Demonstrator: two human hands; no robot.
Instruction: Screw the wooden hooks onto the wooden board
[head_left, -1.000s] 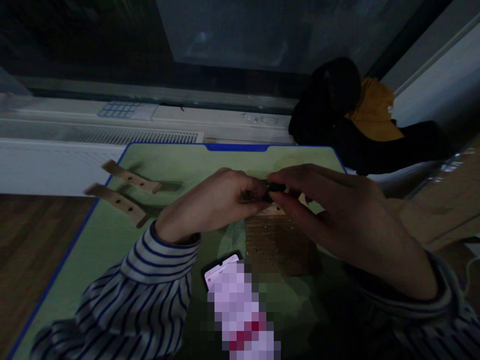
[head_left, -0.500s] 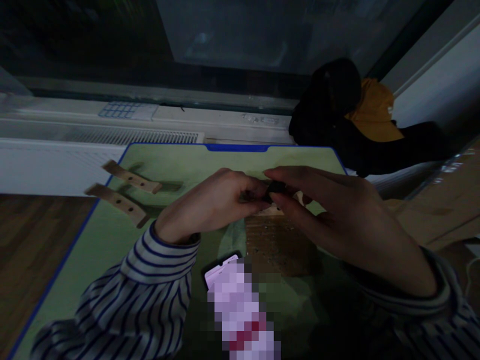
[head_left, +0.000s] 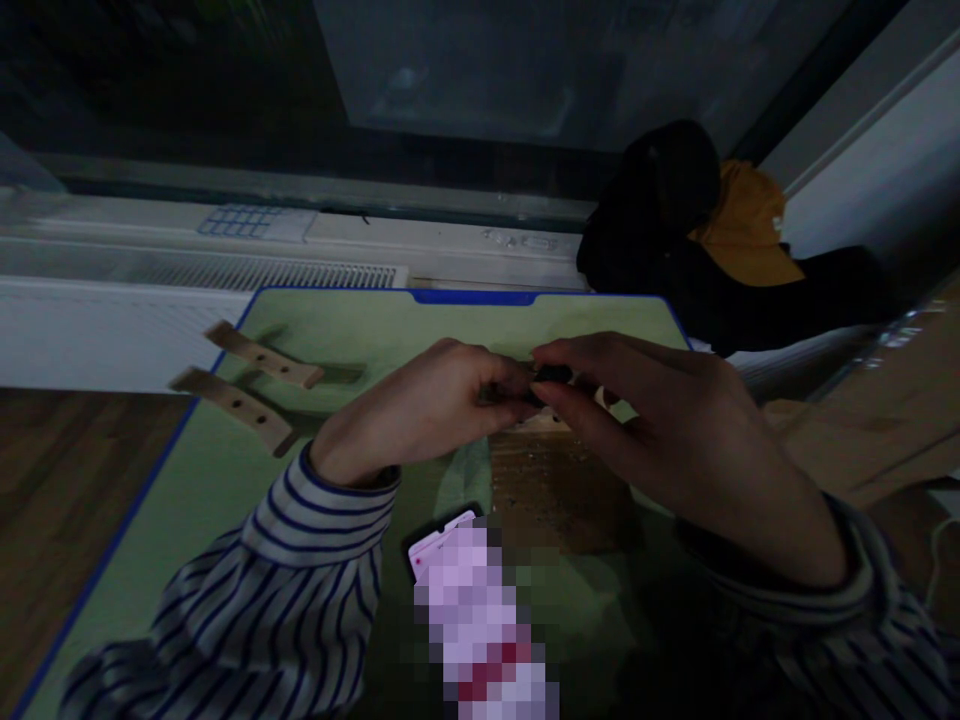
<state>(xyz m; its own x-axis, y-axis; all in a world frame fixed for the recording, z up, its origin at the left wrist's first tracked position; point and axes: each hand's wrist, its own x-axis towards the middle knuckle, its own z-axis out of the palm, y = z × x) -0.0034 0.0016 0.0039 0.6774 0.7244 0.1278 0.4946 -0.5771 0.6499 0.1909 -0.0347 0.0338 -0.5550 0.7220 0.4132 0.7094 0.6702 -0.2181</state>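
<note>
Over the green mat (head_left: pixel 225 480), my left hand (head_left: pixel 420 410) and my right hand (head_left: pixel 675 440) meet fingertip to fingertip. Both are closed in a pinch around a small dark object (head_left: pixel 551 376) held between them; I cannot make out what it is. Below the hands a brown wooden board (head_left: pixel 555 490) with small holes lies on the mat. Both sleeves are blue and white striped.
Two short wooden pieces with holes (head_left: pixel 262 355) (head_left: pixel 232 405) lie at the mat's left edge. A phone (head_left: pixel 472 600) with a lit screen lies near me. Dark and yellow clothing (head_left: pixel 712 230) is piled at the back right. A white radiator (head_left: pixel 187 290) and window ledge run behind the mat.
Almost nothing differs. My right hand's fingers have shifted slightly on the small dark object; the left hand stays put.
</note>
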